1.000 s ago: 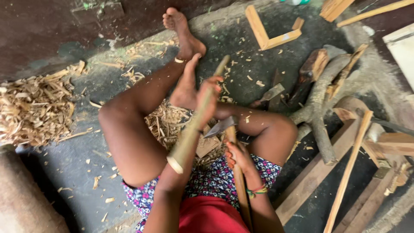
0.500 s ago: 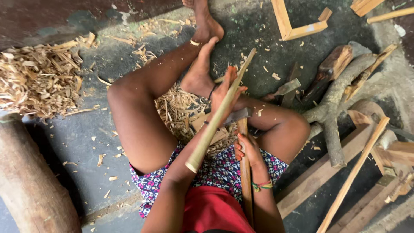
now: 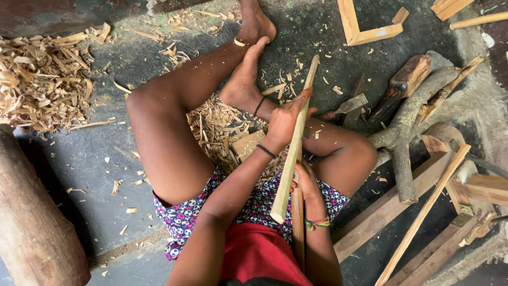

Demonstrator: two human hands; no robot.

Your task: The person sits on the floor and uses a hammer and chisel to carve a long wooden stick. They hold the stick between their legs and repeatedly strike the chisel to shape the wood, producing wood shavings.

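I sit on the ground with bare legs bent. My left hand (image 3: 286, 121) grips a long pale wooden stick (image 3: 290, 175) near its middle; the stick slants from my lap up toward its thin far tip by my foot. Just below it, my right hand (image 3: 308, 182), with a bead bracelet on the wrist, is closed around a darker wooden tool handle (image 3: 299, 233) that runs back along my lap. The handle's working end is hidden behind the stick and my left hand. A heap of wood shavings (image 3: 222, 127) lies between my legs.
A larger pile of shavings (image 3: 42, 79) lies at the far left, and a thick log (image 3: 32, 228) at the near left. On the right are a crooked branch (image 3: 405, 137), a metal-headed tool (image 3: 349, 104), planks (image 3: 391, 206), a thin pole (image 3: 423, 212) and a wooden frame (image 3: 365, 32).
My left hand has swung the pale stick more upright, its tip pointing farther away. My right hand with the handle has dropped lower, beneath the stick.
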